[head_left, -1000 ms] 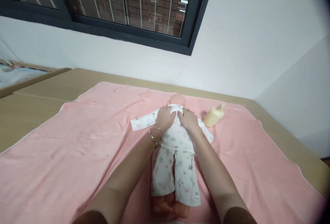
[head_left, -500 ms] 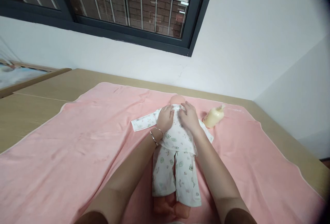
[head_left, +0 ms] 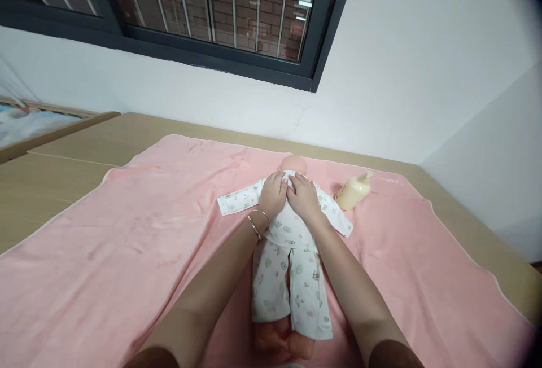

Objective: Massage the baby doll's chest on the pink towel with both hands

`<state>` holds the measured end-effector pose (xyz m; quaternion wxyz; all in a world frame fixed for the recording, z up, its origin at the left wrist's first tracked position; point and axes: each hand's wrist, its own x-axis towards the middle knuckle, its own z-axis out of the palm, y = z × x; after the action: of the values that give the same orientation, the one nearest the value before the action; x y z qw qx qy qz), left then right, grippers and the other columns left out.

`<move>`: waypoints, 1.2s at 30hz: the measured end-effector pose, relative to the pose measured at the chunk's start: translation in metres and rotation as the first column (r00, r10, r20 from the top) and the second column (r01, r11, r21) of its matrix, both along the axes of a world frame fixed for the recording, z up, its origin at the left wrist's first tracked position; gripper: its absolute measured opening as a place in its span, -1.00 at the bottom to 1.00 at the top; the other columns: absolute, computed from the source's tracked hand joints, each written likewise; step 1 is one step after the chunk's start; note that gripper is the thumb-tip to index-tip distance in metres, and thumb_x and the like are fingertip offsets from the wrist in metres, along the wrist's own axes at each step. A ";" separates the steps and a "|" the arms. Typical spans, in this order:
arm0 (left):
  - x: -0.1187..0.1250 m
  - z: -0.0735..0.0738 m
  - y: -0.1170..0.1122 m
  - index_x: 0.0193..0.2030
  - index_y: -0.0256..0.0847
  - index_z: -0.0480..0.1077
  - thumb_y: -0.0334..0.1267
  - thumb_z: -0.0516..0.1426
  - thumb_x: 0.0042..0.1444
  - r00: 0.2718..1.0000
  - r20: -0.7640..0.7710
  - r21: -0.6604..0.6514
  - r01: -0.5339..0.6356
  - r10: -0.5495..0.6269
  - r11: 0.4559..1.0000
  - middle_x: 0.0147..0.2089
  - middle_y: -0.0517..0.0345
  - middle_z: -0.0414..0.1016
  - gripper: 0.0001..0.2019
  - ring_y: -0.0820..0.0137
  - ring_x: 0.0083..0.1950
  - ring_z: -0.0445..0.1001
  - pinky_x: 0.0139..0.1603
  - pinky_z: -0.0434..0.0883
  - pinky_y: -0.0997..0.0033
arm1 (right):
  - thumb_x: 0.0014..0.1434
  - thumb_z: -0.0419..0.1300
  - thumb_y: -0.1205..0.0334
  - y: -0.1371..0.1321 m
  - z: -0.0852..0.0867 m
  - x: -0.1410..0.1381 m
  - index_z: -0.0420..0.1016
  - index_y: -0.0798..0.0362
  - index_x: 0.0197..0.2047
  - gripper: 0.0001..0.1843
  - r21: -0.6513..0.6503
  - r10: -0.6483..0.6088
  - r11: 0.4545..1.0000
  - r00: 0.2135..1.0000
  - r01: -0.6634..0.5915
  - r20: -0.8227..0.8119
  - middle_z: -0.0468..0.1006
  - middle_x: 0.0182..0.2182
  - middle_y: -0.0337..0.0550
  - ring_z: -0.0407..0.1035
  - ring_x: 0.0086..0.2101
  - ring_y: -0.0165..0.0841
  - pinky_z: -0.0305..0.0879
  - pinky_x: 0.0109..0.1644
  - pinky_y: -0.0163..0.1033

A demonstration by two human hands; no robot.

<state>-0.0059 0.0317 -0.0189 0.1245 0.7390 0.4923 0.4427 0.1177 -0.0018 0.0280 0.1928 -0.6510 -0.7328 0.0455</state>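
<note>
A baby doll [head_left: 292,232] in a white patterned top and trousers lies stretched out, its head at the far end and its feet toward me. My left hand [head_left: 273,193] rests flat on the left side of the doll's upper body, fingers extended. Beside it my right hand [head_left: 304,196] lies open on the right side, the two hands close together below the head. A bracelet [head_left: 259,224] circles my left wrist. The doll's face cannot be made out. Just right of the doll, a pale yellow pump bottle [head_left: 354,192] lies tilted on its side.
A pink blanket [head_left: 169,215] is spread beneath the doll on a wooden surface [head_left: 76,159]. Behind it rises a white wall [head_left: 220,97] with a dark-framed barred window [head_left: 212,12]. At the far left is a wooden-edged bed or tray [head_left: 34,125], partly cut off.
My right hand has shifted left and inward across the doll's upper body, uncovering more of the right sleeve. My left hand stays nearly in place.
</note>
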 end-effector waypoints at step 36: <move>0.092 0.088 -0.065 0.18 -0.24 0.34 0.00 -0.01 0.37 0.231 0.922 -0.330 0.889 0.311 0.318 0.14 -0.25 0.53 -0.58 0.12 0.15 0.57 0.24 0.44 0.03 | 0.37 0.00 0.15 -0.020 0.074 0.120 0.61 0.09 0.12 -0.55 0.398 -0.029 0.906 0.961 0.141 -0.274 0.64 0.07 0.03 0.48 0.12 -0.18 0.13 0.40 0.01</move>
<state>0.0865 -0.0330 0.0693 0.8523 0.2340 0.2649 0.3856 0.2375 -0.0216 0.1016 0.4231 -0.6151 -0.6644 -0.0338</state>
